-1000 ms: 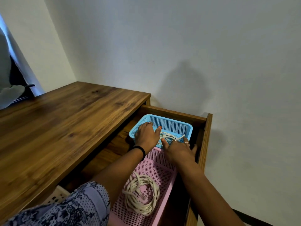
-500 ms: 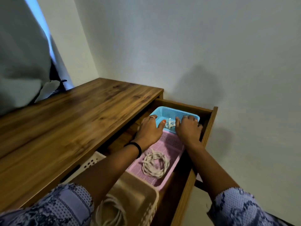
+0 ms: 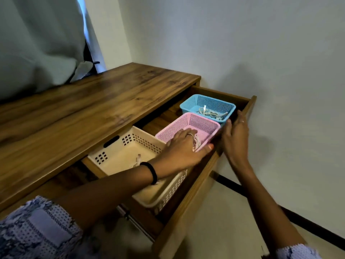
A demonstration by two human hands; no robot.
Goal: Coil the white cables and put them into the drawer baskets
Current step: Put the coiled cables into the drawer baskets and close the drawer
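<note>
While our left hand (image 3: 183, 146) reaches into the pink perforated plastic basket (image 3: 196, 124), its fingers lie over a coil of white cable (image 3: 196, 142) on the basket floor, and the thumb runs along the near rim; we cannot tell whether the fingers actually pinch the cable. Our right hand (image 3: 236, 130) is just beside the basket's right end, fingers straight and together, resting against the inner face of the wooden drawer front (image 3: 201, 195) and holding nothing. Beyond both hands, the blue perforated plastic basket (image 3: 207, 103) holds another bundle of white cable (image 3: 212, 114), well apart from our fingers. Under our left wrist sits the cream slotted plastic basket (image 3: 127, 148), with a scrap of cable (image 3: 138, 159) showing inside. All three baskets stand in the open drawer of the brown wooden desk (image 3: 89, 109).
</note>
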